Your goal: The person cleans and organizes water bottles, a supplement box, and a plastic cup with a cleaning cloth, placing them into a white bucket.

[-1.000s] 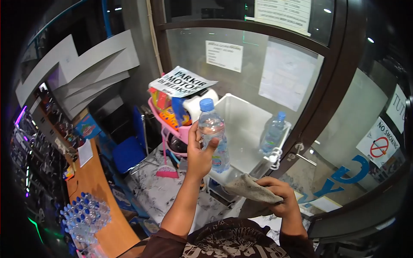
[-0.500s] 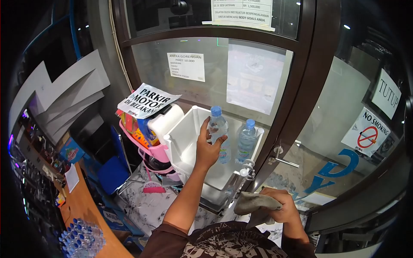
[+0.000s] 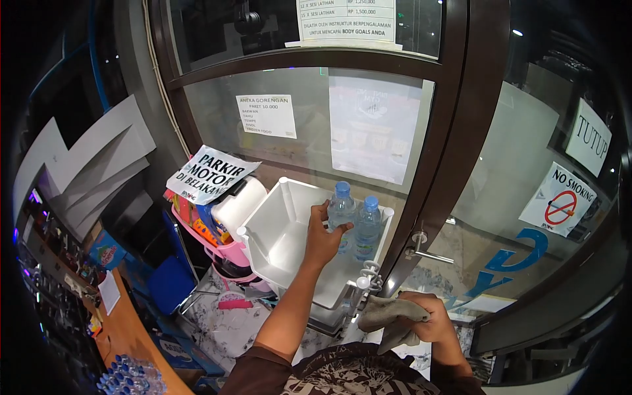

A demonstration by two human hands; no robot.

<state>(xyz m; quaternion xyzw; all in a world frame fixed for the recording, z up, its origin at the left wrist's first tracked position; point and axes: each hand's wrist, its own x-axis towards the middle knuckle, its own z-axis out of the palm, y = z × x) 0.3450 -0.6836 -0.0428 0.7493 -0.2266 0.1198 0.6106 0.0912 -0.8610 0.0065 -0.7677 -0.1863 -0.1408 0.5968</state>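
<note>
My left hand is wrapped around a clear water bottle with a blue cap. The bottle stands upright in the white plastic bin, toward its right side. Right beside it is a second blue-capped water bottle, also upright. My fingers cover part of the first bottle's middle. Lower right, my right hand grips a crumpled grey-brown cloth, which hangs down in front of my shirt.
A glass door with a metal handle stands at the right. Left of the bin is a pink basket of packets under a paper sign. Several bottles stand by the wooden counter; a blue chair is behind.
My left hand has brought its bottle closer to the second bottle, narrowing the gap between them. The camera view has shifted slightly. My right hand still grips the cloth.
</note>
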